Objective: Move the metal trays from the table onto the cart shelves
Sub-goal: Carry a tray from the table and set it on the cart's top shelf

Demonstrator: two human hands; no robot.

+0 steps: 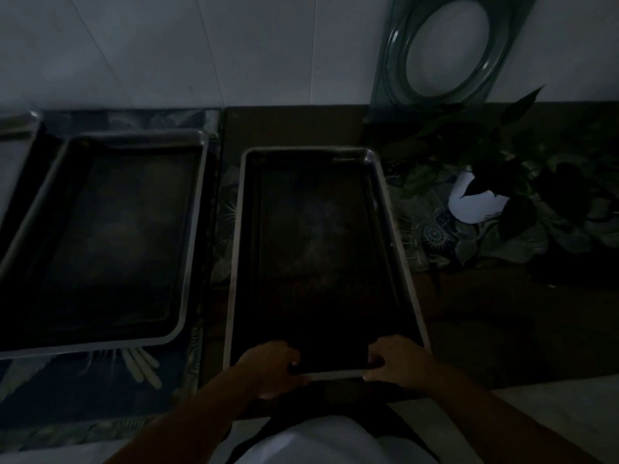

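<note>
Both hands, left (pixel 273 366) and right (pixel 397 361), curl their fingers over the near rim of a tray (pixel 234 262) on the dim table (pixel 485 329). A level lift should clear the second tray (pixel 191 229) beside it and the plant (pixel 502 155) beyond.

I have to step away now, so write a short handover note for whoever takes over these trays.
Left hand and right hand: both grip the near rim of the right tray, thumbs inside.
Middle tray lies on the table; a third tray shows at the left edge.
The cart is out of view, so trays already moved cannot be counted.
Left: these three trays.
</note>
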